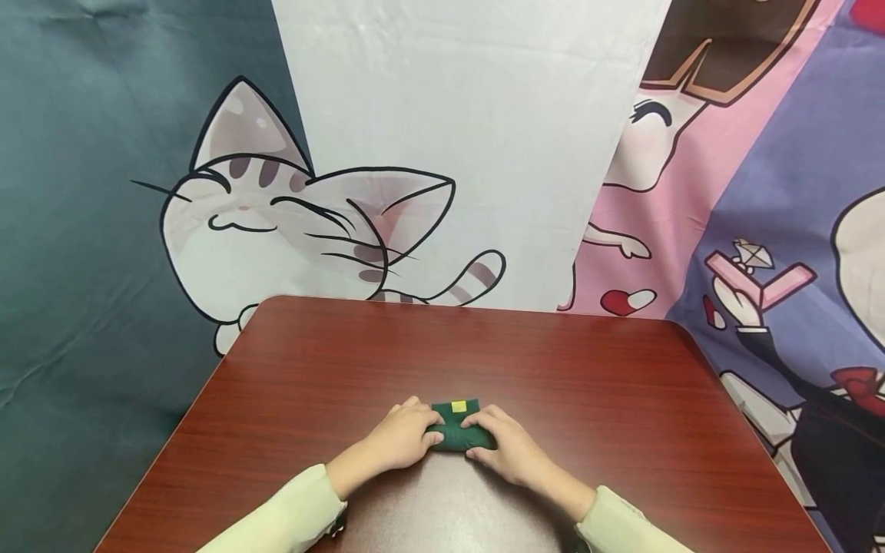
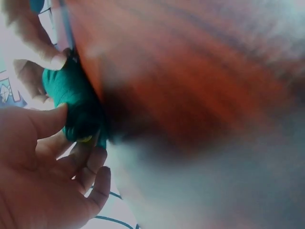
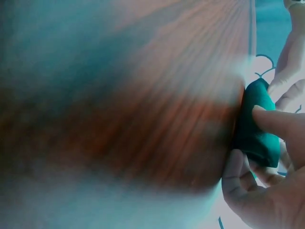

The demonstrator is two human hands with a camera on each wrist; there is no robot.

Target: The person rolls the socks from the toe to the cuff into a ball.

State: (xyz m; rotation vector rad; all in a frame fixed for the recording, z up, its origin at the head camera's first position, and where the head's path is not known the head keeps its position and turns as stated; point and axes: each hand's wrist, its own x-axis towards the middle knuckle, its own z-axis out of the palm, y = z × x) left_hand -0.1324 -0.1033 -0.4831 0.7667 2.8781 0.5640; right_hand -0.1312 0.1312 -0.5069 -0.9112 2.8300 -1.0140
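A dark green cloth (image 1: pixel 458 441) lies on the table between both hands, its near part rolled into a thick bundle. Behind the roll a short flat end stays spread out, bearing a small yellow patch (image 1: pixel 459 406). My left hand (image 1: pixel 401 436) grips the roll's left end, thumb on the near side and fingers over the top. At the right end my right hand (image 1: pixel 510 449) holds it in the same way. In the left wrist view the green roll (image 2: pixel 74 98) shows its layered end, with a bit of yellow beneath. The right wrist view shows the roll (image 3: pixel 257 129) under the thumb.
The reddish-brown wooden table (image 1: pixel 332 353) has rounded far corners. Close behind it hangs a cloth backdrop (image 1: pixel 456 100) printed with a cartoon cat and figures. Pale sleeves (image 1: pixel 293 507) cover both forearms.
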